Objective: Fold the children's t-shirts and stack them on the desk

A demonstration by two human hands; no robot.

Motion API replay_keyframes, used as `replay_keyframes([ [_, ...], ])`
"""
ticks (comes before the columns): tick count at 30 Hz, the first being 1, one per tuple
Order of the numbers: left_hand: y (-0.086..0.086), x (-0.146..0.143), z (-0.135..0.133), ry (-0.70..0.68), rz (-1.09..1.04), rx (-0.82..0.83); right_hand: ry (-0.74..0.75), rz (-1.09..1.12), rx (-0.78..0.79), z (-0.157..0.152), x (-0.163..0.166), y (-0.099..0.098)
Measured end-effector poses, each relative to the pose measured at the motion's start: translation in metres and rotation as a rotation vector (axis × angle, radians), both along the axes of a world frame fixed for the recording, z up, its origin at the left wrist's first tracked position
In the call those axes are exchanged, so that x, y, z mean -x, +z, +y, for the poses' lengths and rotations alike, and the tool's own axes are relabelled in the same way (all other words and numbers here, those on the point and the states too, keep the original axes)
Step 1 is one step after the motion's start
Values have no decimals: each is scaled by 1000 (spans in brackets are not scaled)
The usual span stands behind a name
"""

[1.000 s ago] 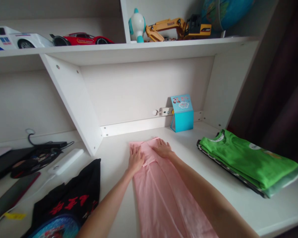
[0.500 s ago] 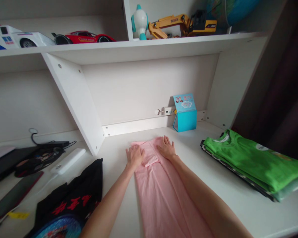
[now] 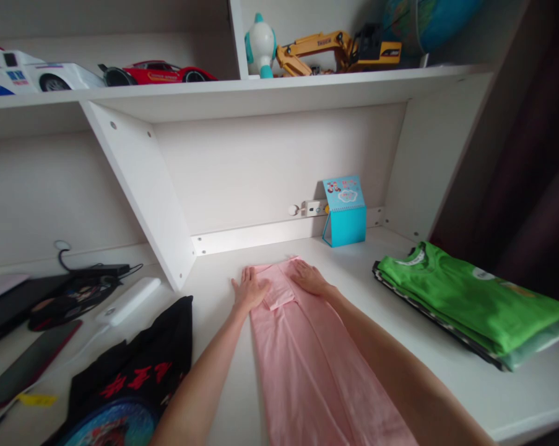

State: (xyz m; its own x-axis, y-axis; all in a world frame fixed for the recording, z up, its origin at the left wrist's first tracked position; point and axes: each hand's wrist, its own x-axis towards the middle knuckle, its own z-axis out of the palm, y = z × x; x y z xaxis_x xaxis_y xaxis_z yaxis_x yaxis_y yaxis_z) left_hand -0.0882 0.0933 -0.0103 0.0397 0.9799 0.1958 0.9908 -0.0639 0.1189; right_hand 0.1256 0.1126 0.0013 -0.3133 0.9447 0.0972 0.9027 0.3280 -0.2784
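A pink garment, folded lengthwise, lies on the white desk with its far end below the back panel. A small folded flap of the same cloth lies near that end. My left hand rests on the far left corner of the cloth, fingers stretched forward and thumb apart. On the far right side, my right hand lies flat on the fabric with its fingers extended. Neither hand grips the cloth. The near end of the garment runs out of the frame's bottom.
To the right sits a stack of folded clothes with a green T-shirt on top. A black printed garment lies at left, near a white power strip. A blue desk calendar stands behind. Toys, including a yellow excavator, occupy the shelf above.
My left hand has slid slightly left and forward on the cloth's edge. My right hand has moved slightly down and left, staying flat. The camera view has shifted a little.
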Motion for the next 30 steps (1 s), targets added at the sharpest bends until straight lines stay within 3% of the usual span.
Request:
replay_keyframes([
  [3,2,-1,-2,3,-8,-15,124,-13,50,-36,-18,11],
  [8,10,-4,-3,17,-10,67,350,-25,48,-143,-53,12],
  [13,47,-9,-8,26,-117,325,412,17,93,-234,-80,13],
  [16,79,-20,-44,-93,-131,318,421,60,122,-258,-91,18],
  [20,104,-34,-150,-621,-98,368,417,69,83,-269,-98,18],
  [22,102,-35,-207,-741,-58,402,416,47,41,-271,-99,15],
  [25,78,-30,-267,-748,27,360,390,-15,-57,-275,-95,3],
  [27,52,-24,-285,-705,80,261,355,-51,-145,-278,-92,-8],
  [30,14,-17,-290,-653,153,65,335,-100,-242,-284,-90,-21],
])
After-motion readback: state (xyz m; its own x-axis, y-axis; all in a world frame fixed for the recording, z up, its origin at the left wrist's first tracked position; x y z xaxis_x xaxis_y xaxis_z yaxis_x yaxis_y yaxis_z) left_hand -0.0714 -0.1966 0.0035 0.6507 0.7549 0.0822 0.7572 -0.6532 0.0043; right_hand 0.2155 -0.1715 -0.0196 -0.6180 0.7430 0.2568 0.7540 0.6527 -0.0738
